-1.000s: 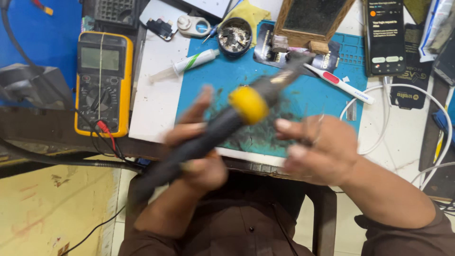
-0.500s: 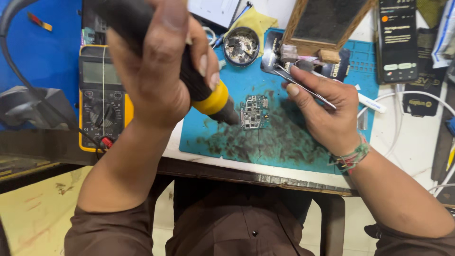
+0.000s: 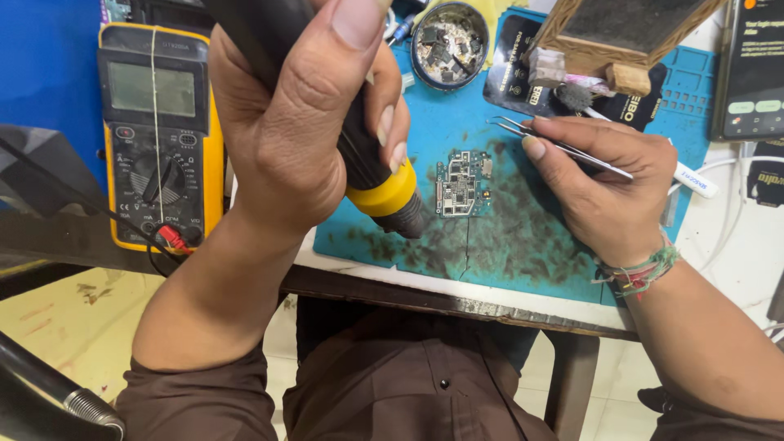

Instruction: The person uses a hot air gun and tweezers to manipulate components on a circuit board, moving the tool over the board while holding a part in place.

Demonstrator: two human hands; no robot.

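The small circuit board (image 3: 463, 183) lies flat on the stained teal work mat (image 3: 523, 245), roughly in the middle of it, and it sits between my two hands. From my left hand (image 3: 302, 122) the board is at about four o'clock, just past the dark nozzle; from my right hand (image 3: 608, 184) it is at nine o'clock, near but apart. My left hand is wrapped tight around the black handle of the hot-air tool (image 3: 359, 139), thumb pressed along the top, and the yellow collar and nozzle point down toward the board's left edge, close beside it; I cannot tell whether the tip touches the mat. My right hand is closed on the metal tweezers (image 3: 563, 147), pinched between thumb and fingers, their points aimed to ten o'clock and hanging above the mat, clear of the board. At twelve o'clock from the board stands a round tin of scrap parts (image 3: 449, 41). A yellow multimeter (image 3: 159, 135) lies at nine o'clock on the bench (image 3: 735, 269).
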